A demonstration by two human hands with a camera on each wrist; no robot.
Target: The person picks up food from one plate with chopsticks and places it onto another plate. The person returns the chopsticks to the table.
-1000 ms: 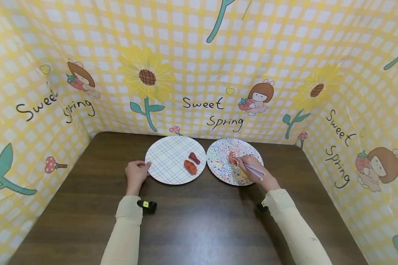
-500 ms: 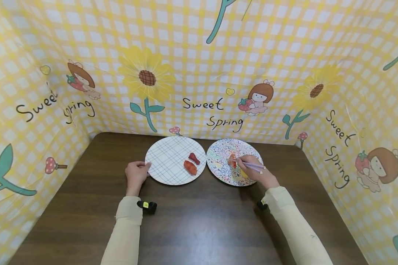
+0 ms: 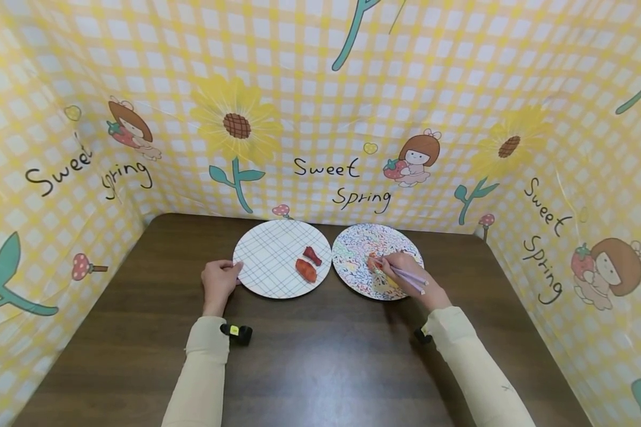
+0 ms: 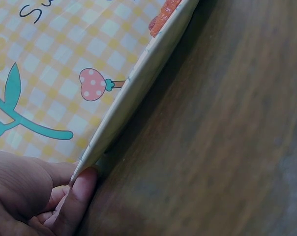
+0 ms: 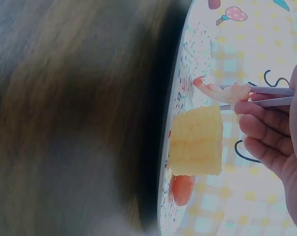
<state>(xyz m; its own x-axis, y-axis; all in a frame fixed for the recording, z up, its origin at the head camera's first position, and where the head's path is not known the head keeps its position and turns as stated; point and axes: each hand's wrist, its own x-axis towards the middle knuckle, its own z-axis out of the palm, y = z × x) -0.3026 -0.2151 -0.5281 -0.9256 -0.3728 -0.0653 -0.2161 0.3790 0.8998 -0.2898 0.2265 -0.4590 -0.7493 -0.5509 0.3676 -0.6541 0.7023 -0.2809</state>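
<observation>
My left hand (image 3: 219,281) pinches the left rim of a white plate (image 3: 267,255) with a blue grid, thumb on top and fingers below. On this plate's right side lie a dark red drumstick (image 3: 312,255) and an orange-brown piece of food (image 3: 305,271). My right hand (image 3: 408,271) grips lilac chopsticks (image 5: 276,96) over a round plate (image 3: 349,249) with a multicoloured speckle. Between the chopstick tips is a pale pink and orange shrimp (image 5: 222,92). A yellow block of food (image 5: 197,142) and a shiny red-orange piece (image 5: 183,190) lie nearby, partly hidden by my hand in the head view.
Both plates sit side by side near the far edge of a dark wooden table (image 3: 310,367). A yellow checked cloth (image 3: 310,107) with printed flowers and figures walls in the back and both sides. Each wrist wears a black camera strap (image 3: 237,333).
The chopsticks have swung in my right hand, their rear ends dipping lower than half a second ago, with the tips staying around the shrimp. My left hand has kept its place on the rim.
</observation>
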